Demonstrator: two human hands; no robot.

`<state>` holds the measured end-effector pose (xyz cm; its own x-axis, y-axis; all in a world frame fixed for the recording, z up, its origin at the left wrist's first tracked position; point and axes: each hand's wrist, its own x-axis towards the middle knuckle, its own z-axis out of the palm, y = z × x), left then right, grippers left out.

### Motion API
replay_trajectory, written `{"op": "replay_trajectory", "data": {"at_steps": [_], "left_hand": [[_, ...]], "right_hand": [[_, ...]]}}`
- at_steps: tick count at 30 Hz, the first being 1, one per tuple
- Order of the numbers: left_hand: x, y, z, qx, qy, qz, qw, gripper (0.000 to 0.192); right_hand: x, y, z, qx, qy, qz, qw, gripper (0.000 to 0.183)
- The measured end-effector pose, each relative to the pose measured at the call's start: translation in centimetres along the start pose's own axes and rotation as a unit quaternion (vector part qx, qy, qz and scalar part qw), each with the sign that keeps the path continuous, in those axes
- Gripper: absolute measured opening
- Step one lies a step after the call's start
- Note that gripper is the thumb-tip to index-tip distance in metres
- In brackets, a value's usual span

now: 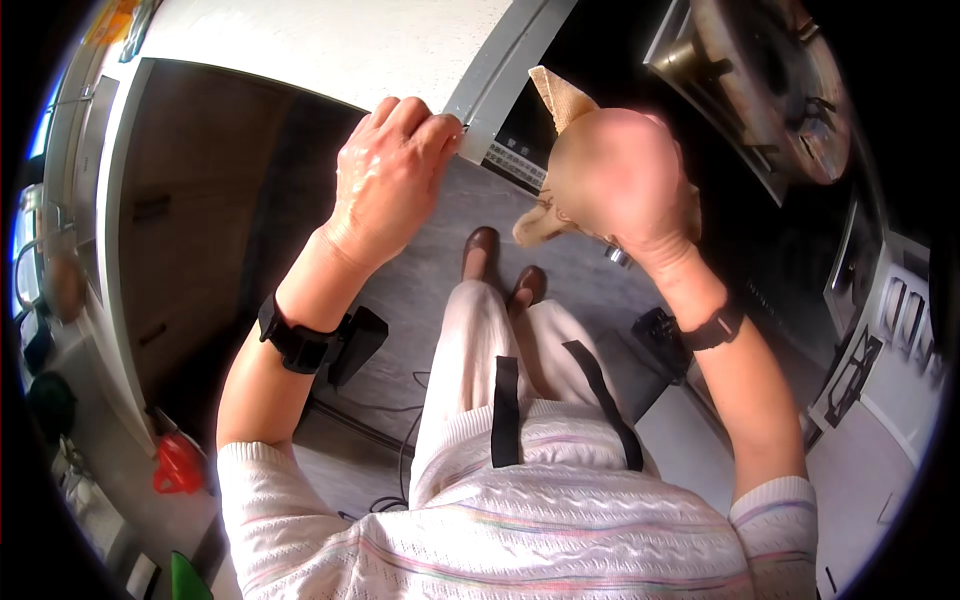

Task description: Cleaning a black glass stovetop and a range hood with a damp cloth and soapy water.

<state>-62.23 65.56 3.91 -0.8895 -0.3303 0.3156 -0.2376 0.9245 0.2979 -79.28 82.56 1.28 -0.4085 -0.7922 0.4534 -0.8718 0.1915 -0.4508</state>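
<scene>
My left hand (394,176) looks wet and is bent into a curl at the front edge of a white countertop (322,45). Its fingertips are hidden, so whether it holds anything is unclear. A tan cloth (559,97) is gripped in my right hand (630,180), which is partly blurred. Cloth sticks out above and below that hand, over the front part of a black glass gas cooktop (720,157). Just below the cloth shows a silver control knob (619,257). A label with printed writing (517,166) lies on the cooktop's corner beside the cloth.
A gas burner with its pan support (772,90) stands at upper right. Grey trim (495,71) runs between countertop and cooktop. Black straps with devices circle both forearms. Cables (409,442) lie on the grey floor (420,270). A red plastic bag (178,463) is at lower left.
</scene>
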Motion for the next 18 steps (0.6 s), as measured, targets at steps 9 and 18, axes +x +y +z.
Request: {"op": "replay_trajectory", "data": {"at_steps": [9, 18], "left_hand": [[0.7, 0.0, -0.1, 0.009, -0.033, -0.003, 0.999, 0.007], [-0.8, 0.5, 0.3, -0.058, -0.009, -0.073, 0.996, 0.003]], "right_hand": [[-0.1, 0.3, 0.2, 0.048, -0.001, 0.006, 0.999, 0.028], [0.0, 0.2, 0.0, -0.006, -0.011, 0.007, 1.000, 0.028]]}}
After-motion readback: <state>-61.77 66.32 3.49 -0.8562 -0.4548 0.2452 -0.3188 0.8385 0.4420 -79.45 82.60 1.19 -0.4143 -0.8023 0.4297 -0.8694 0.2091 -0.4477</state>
